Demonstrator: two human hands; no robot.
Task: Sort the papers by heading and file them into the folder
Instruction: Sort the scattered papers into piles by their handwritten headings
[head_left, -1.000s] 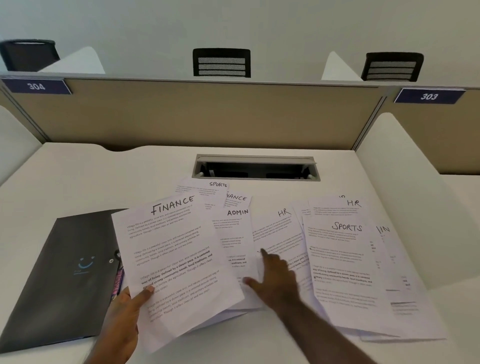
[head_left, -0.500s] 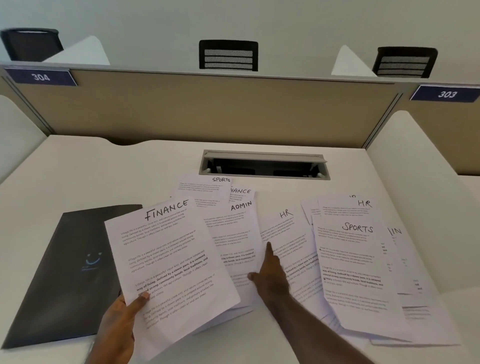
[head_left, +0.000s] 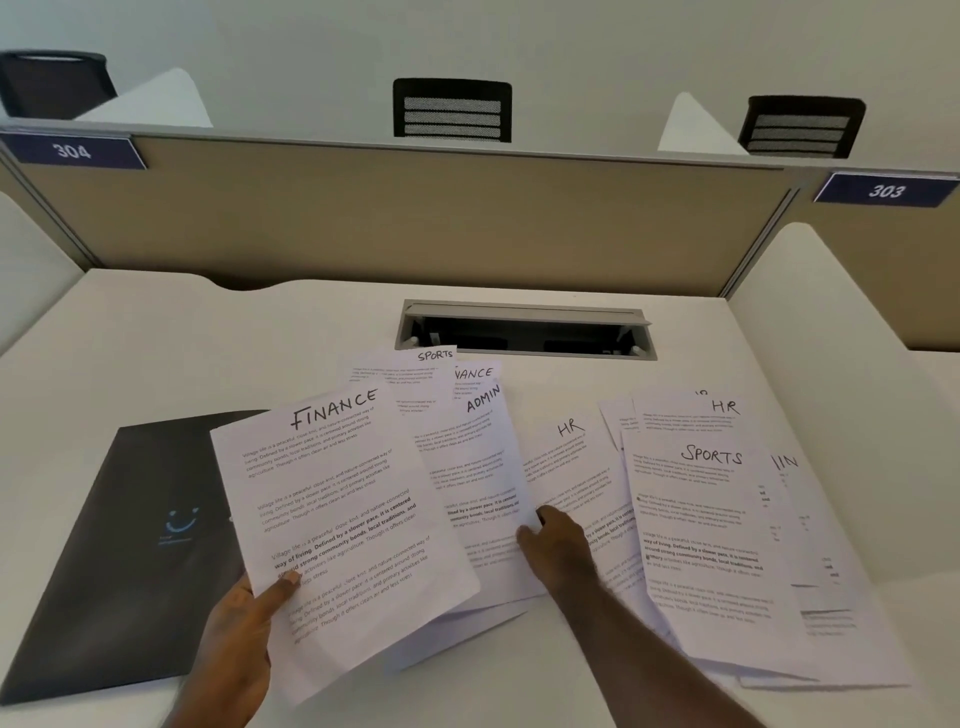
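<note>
Head view: my left hand (head_left: 236, 631) grips the FINANCE sheet (head_left: 337, 525) over the dark folder (head_left: 119, 540); my right hand (head_left: 553, 543) pinches the ADMIN sheet (head_left: 478, 478) edge. Lift only that sheet, leaving the HR sheet (head_left: 571, 467) flat on the desk (head_left: 208, 338).

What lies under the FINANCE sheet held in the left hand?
The FINANCE sheet, pinched by the left hand, overlaps the ADMIN sheet and the dark folder. More sheet edges show below it; their headings are covered.
</note>
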